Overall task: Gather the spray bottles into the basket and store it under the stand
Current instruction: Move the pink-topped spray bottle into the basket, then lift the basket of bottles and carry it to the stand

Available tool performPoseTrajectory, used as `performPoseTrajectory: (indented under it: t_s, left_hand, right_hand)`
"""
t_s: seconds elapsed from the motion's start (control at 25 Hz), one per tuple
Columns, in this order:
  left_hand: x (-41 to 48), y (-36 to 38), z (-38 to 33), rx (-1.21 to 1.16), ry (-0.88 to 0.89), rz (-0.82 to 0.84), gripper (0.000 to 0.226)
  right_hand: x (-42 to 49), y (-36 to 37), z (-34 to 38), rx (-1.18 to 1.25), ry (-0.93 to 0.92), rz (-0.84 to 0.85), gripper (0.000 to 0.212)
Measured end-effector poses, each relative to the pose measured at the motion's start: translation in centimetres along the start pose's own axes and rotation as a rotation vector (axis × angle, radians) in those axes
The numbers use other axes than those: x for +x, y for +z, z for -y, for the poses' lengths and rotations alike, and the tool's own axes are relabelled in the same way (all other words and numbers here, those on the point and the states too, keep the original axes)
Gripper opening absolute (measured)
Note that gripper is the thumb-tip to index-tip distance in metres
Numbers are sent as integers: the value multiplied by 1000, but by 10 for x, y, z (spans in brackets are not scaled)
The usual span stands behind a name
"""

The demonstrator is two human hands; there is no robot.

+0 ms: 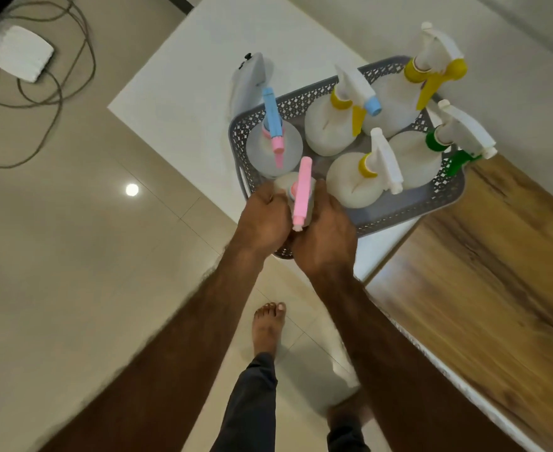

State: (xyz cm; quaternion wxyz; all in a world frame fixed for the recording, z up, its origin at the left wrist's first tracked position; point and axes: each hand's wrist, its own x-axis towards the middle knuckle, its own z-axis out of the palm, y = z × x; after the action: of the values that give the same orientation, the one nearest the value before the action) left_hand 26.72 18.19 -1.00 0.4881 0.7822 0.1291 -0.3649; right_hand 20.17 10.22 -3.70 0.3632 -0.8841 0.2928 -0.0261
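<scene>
Hands, left (pixel 262 220) and right (pixel 325 236), cupped shut around pink-nozzled translucent plastic spray bottle (pixel 296 194) at near corner of grey perforated plastic basket (pixel 399 210) on white tabletop (pixel 183 89). Probably light, smooth, slippery; best gripped round body. Five upright bottles crowding, white handheld device (pixel 250 79) beside rim.

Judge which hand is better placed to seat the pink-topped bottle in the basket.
Neither clearly: left hand and right hand both clasp the pink-topped bottle over the basket near corner.
</scene>
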Motion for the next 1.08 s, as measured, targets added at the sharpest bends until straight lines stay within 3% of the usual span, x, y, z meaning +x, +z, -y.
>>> performPoseTrajectory:
  t_s: [0.16, 0.28, 0.36, 0.52, 0.6, 0.72, 0.84, 1.08]
  left_hand:
    - [5, -1, -1, -152, -64, 42, 16]
    - [-5, -1, 4, -30, 5, 10, 16]
    - [-15, -4, 12, 47, 67, -82, 22]
    - [-24, -18, 31, 126, 236, -508, 22]
    - [-17, -23, 37, 53, 224, -596, 34]
    - [6, -19, 39, 7, 129, -526, 45]
    - [25, -14, 35, 66, 158, -465, 42]
    - [36, -14, 35, 106, 162, -487, 35]
  right_hand:
    - [1, -2, -1, -120, 126, 115, 86]
    - [-8, -9, -3, -149, 113, 146, 88]
    - [-18, -15, -11, -162, 15, 36, 69]
    - [-36, -54, -50, -165, -147, -291, 28]
    - [-29, -82, -80, -128, -43, -415, 21]
    - [8, -110, -115, -68, 135, -524, 25]
    - [57, -118, -127, 15, 151, -377, 35]
    - [132, -136, -134, 425, 317, -128, 39]
